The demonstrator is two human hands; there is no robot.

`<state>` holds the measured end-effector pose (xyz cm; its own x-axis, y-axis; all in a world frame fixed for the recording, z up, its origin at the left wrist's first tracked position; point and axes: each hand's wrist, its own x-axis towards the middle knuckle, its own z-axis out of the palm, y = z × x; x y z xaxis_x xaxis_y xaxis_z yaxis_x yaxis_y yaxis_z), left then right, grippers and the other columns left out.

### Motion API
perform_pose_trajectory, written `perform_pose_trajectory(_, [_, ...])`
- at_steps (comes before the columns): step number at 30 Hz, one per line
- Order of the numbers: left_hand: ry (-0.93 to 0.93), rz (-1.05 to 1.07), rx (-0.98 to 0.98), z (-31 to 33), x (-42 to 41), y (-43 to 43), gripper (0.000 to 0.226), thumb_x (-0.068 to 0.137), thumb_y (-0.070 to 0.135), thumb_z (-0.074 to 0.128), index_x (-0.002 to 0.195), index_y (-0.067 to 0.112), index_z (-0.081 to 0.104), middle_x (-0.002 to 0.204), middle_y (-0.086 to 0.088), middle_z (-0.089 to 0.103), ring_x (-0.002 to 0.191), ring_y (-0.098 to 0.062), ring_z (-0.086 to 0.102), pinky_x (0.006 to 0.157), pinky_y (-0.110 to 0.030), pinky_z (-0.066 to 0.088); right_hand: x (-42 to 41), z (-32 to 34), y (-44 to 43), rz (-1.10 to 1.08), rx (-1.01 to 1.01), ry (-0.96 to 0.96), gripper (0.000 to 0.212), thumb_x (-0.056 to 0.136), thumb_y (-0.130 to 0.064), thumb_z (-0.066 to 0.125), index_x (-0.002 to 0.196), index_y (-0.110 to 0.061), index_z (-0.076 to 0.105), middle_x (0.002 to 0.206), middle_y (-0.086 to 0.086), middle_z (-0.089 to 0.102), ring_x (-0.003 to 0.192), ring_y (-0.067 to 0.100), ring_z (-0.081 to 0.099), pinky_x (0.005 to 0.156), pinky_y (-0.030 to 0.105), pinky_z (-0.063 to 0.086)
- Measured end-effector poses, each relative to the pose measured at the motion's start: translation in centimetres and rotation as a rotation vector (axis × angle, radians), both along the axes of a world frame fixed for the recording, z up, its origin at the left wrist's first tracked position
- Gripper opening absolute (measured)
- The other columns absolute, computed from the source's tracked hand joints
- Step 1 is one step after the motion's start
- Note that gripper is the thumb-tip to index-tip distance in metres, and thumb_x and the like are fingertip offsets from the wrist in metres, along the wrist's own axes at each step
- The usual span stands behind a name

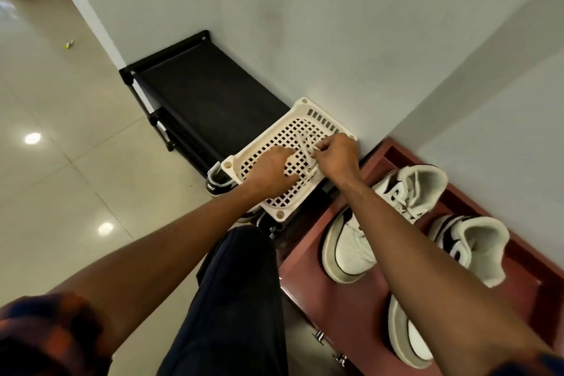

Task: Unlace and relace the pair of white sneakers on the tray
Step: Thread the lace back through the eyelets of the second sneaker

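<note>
A cream perforated tray (308, 107) sits on the right end of a black shoe rack. White shoelaces (305, 143) lie loosely piled on its grid. My left hand (271, 172) rests flat on the tray beside the laces, fingers spread. My right hand (337, 154) pinches a lace strand at the tray's right side. Two white sneakers with black trim stand on a red-brown cabinet top to the right: one (351, 241) nearer the tray, the other (473, 247) further right. Both have their tongues pulled open; my right forearm crosses over them.
The black shoe rack (207, 94) stands against a white wall. A black and white sneaker (218, 181) pokes out from under the tray. The red-brown cabinet top (345, 308) has raised edges. My dark-trousered knee (241, 284) is below the tray. Glossy floor tiles lie to the left.
</note>
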<state>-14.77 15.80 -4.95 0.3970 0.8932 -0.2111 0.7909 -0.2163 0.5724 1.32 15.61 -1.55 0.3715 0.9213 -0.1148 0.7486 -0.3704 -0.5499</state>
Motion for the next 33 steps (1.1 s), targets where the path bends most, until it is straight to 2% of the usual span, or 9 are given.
perform_pose_trajectory(3, [-0.288, 0.133, 0.027, 2.6, 0.1, -2.2, 0.047, 0.087, 0.024, 0.069, 0.133, 0.021, 0.057, 0.136, 0.003, 0.057, 0.128, -0.013, 0.051, 0.109, -0.032, 0.040, 0.9, 4.1, -3.3, -0.047, 0.095, 0.085, 0.005, 0.086, -0.011, 0.077, 0.087, -0.014, 0.082, 0.087, -0.003, 0.078, 0.072, 0.004, 0.064, 0.071, 0.019, 0.048])
perform_pose_trajectory(8, [-0.623, 0.213, 0.013, 7.3, 2.7, -7.6, 0.050, 0.078, 0.000, 0.063, 0.122, 0.022, 0.066, 0.124, 0.011, 0.061, 0.117, -0.009, 0.057, 0.098, -0.033, 0.050, 4.5, 9.3, -12.2, 0.055, 0.113, 0.205, 0.006, 0.085, -0.019, 0.082, 0.091, -0.018, 0.083, 0.060, -0.015, 0.067, 0.045, -0.006, 0.053, 0.052, 0.015, 0.040])
perform_pose_trajectory(12, [-0.809, 0.010, -0.122, 10.6, 5.8, -12.8, 0.044, 0.079, 0.001, 0.067, 0.119, 0.018, 0.069, 0.118, 0.006, 0.069, 0.110, -0.001, 0.062, 0.096, -0.020, 0.050, 7.0, 11.7, -19.4, 0.164, 0.132, 0.206, 0.004, 0.086, -0.023, 0.081, 0.089, -0.023, 0.084, 0.062, -0.015, 0.070, 0.053, -0.004, 0.057, 0.056, 0.019, 0.040])
perform_pose_trajectory(15, [-0.796, -0.195, -0.179, 11.1, 8.3, -16.5, 0.035, 0.086, 0.006, 0.070, 0.119, 0.018, 0.069, 0.117, 0.002, 0.071, 0.113, -0.007, 0.064, 0.094, -0.021, 0.051, 8.6, 11.8, -23.6, 0.170, 0.151, 0.163, 0.019, 0.087, -0.026, 0.080, 0.071, -0.037, 0.078, 0.060, -0.019, 0.067, 0.058, 0.002, 0.061, 0.058, 0.024, 0.045])
perform_pose_trajectory(17, [-0.766, -0.265, -0.167, 10.9, 9.9, -18.6, 0.027, 0.088, 0.016, 0.070, 0.114, 0.020, 0.070, 0.112, 0.004, 0.072, 0.109, -0.007, 0.066, 0.091, -0.022, 0.053, 9.8, 11.0, -25.9, 0.124, 0.148, 0.162, 0.025, 0.087, -0.023, 0.078, 0.064, -0.033, 0.074, 0.059, -0.010, 0.067, 0.056, 0.007, 0.060, 0.059, 0.029, 0.046])
perform_pose_trajectory(22, [-0.751, -0.310, -0.193, 11.3, 12.9, -20.6, 0.002, 0.091, 0.014, 0.071, 0.089, 0.014, 0.069, 0.083, 0.003, 0.074, 0.080, -0.010, 0.070, 0.078, -0.027, 0.055, 12.1, 9.7, -29.7, 0.051, 0.117, 0.374, 0.020, 0.088, -0.028, 0.074, 0.070, -0.023, 0.078, 0.067, -0.001, 0.074, 0.066, 0.015, 0.070, 0.068, 0.034, 0.053])
perform_pose_trajectory(27, [-0.700, -0.269, -0.217, 11.8, 13.6, -20.4, 0.017, 0.093, 0.022, 0.070, 0.079, 0.014, 0.064, 0.073, -0.001, 0.069, 0.062, -0.005, 0.057, 0.065, -0.021, 0.046, 12.4, 9.5, -31.3, -0.056, 0.171, 0.688, 0.020, 0.098, -0.014, 0.066, 0.080, -0.013, 0.075, 0.054, 0.000, 0.048, 0.049, 0.008, 0.040, 0.052, 0.020, 0.034])
perform_pose_trajectory(30, [-0.746, -0.161, -0.376, 12.0, 13.3, -20.6, 0.022, 0.098, 0.013, 0.061, 0.077, 0.011, 0.057, 0.076, -0.009, 0.067, 0.065, -0.006, 0.060, 0.063, -0.017, 0.046, 12.9, 8.8, -31.8, -0.134, 0.206, 0.798, 0.026, 0.099, -0.017, 0.064, 0.075, -0.010, 0.070, 0.051, -0.002, 0.037, 0.046, 0.007, 0.030, 0.048, 0.021, 0.026])
perform_pose_trajectory(33, [-0.781, -0.063, -0.509, 11.7, 12.4, -20.0, 0.030, 0.099, 0.016, 0.059, 0.070, 0.014, 0.052, 0.060, -0.004, 0.060, 0.060, -0.015, 0.059, 0.061, -0.024, 0.046, 13.3, 8.3, -32.4, -0.219, 0.230, 0.826, 0.034, 0.097, -0.022, 0.067, 0.064, -0.012, 0.064, 0.049, -0.003, 0.034, 0.045, 0.008, 0.026, 0.046, 0.021, 0.024])
